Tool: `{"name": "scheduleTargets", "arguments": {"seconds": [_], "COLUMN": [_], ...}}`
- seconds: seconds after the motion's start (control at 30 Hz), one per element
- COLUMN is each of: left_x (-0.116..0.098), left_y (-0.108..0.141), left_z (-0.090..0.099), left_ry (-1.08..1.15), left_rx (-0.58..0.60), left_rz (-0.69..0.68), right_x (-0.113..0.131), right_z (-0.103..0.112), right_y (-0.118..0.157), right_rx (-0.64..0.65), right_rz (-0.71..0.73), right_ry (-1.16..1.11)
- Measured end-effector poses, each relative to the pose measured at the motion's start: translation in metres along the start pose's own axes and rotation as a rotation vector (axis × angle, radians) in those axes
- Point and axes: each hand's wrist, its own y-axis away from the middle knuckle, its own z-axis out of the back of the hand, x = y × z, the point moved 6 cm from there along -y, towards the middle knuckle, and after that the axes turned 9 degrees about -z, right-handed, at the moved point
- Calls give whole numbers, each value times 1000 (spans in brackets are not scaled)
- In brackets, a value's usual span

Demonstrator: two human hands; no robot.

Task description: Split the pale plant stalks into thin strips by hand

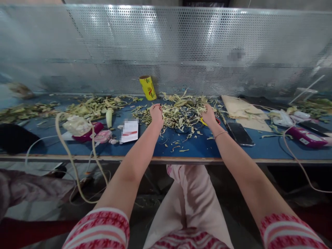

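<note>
A heap of pale green, shredded plant scraps (178, 116) lies on the blue table between my two hands. My left hand (156, 113) is at the heap's left side, with its fingers curled together; what is in them, if anything, is hidden. On the right side, my right hand (208, 114) closes its fingers among pale strips at the heap's edge, and I cannot make out what they grip. Yellow and red loops (218, 121), perhaps scissor handles, show partly under my right wrist. Small cut bits are scattered toward the table's front edge.
A yellow can-like tube (147, 88) stands tilted by the perforated metal panel (166, 45). Phones (130, 130) (240, 134), cardboard (241, 109), purple devices (306, 136) with cables, and more leaf piles (93, 107) flank the heap. A pale hose (67, 145) hangs over the front edge.
</note>
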Motion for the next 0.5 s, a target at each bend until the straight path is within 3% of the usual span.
{"name": "scheduleTargets", "arguments": {"seconds": [0.07, 0.23, 0.33, 0.5], "left_x": [-3, -5, -5, -4], "left_y": [1, 4, 5, 2], "left_z": [0, -2, -4, -4], "left_ry": [15, 8, -5, 66], "left_rx": [0, 7, 17, -11], "left_rz": [-20, -48, -44, -37], "right_x": [5, 41, 60, 95], "right_z": [7, 3, -16, -67], "right_y": [7, 26, 23, -4], "right_rx": [-43, 31, 139, 344], "right_rz": [-29, 104, 112, 304], "right_ry": [-25, -124, -89, 256]}}
